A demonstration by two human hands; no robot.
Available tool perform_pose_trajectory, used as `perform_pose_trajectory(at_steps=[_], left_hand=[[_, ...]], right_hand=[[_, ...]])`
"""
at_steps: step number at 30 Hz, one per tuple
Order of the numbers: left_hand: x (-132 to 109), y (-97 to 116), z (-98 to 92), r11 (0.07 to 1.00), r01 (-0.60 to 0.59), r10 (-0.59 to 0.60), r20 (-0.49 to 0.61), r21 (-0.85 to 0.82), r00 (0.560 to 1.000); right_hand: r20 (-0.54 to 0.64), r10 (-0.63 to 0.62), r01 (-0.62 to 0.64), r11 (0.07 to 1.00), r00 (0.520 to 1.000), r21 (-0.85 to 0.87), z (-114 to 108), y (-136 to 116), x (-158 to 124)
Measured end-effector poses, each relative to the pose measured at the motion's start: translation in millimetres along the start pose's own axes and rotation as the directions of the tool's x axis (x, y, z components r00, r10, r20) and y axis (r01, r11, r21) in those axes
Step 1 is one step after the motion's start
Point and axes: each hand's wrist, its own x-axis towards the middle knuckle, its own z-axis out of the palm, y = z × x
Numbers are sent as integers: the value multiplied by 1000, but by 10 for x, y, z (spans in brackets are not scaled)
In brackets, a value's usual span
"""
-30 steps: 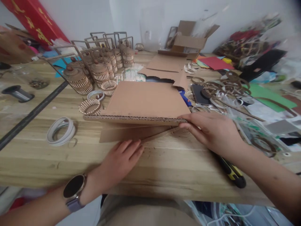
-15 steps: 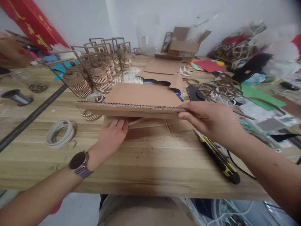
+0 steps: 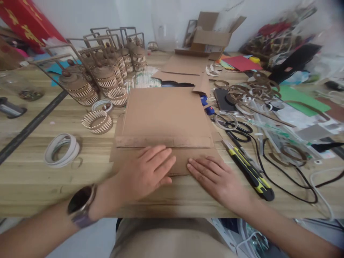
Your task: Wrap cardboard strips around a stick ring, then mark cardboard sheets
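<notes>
A brown cardboard sheet (image 3: 166, 114) lies flat in front of me on the wooden table. Its near part is a strip of cardboard (image 3: 181, 163) beyond a creased edge. My left hand (image 3: 150, 170), with a watch on the wrist, rests palm down across the strip's left side, fingers stretched out. On the strip's right side, my right hand (image 3: 215, 179) lies flat with its fingers extended. A yellow and black utility knife (image 3: 249, 172) sits on the table to the right of my right hand.
Several small bamboo lanterns (image 3: 107, 71) with handles stand at the back left. White rings (image 3: 61, 150) and a small slatted ring (image 3: 97, 122) lie left of the cardboard. Black scissors (image 3: 239, 130), a phone (image 3: 224, 100) and brown strips (image 3: 258, 89) clutter the right. An opened carton (image 3: 211, 37) stands behind.
The raised cardboard has come down flat onto the table. My right hand has let go of its edge and moved down and left; both hands now lie flat on the near strip.
</notes>
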Motion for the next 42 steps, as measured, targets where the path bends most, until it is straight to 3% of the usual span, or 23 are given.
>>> perform_pose_trajectory(at_steps=[4, 7, 9, 11, 14, 19, 22, 26, 32, 35, 39, 42], left_hand=[[77, -172, 413, 987, -88, 114, 209, -131, 971], [44, -159, 550, 978, -110, 152, 249, -177, 957], [14, -131, 572, 977, -110, 151, 233, -182, 961], [-5, -113, 575, 976, -121, 159, 214, -184, 964], [-8, -107, 576, 977, -125, 162, 218, -173, 962], [-4, -114, 569, 980, -131, 165, 246, -148, 955], [-19, -116, 575, 979, -130, 165, 236, -157, 958], [-39, -118, 594, 975, -132, 169, 211, -178, 963], [-45, -125, 589, 976, -144, 177, 215, -162, 960], [-46, -126, 591, 976, -152, 182, 209, -153, 961], [-37, -127, 588, 980, -153, 177, 196, -130, 965], [-26, -128, 575, 979, -158, 181, 191, -126, 965]], right_hand=[[23, 37, -37, 999, 999, 27, -11, -57, -57], [23, 171, -172, 983, 985, 57, -125, 29, -233], [23, 397, -397, 918, 918, 1, -203, 135, -445], [19, 618, -612, 782, 786, -120, -241, 241, -682], [77, 729, -711, 682, 680, -172, -215, 335, -959], [121, 776, -776, 628, 619, -53, -236, 391, -1130], [235, 762, -789, 613, 603, 35, -359, 447, -1197], [302, 722, -773, 628, 622, 90, -455, 504, -1249], [298, 618, -676, 719, 727, 161, -418, 522, -1189], [330, 602, -678, 706, 727, 204, -431, 539, -1232], [431, 587, -715, 652, 686, 252, -501, 537, -1306], [567, 584, -796, 553, 581, 246, -584, 532, -1335]])
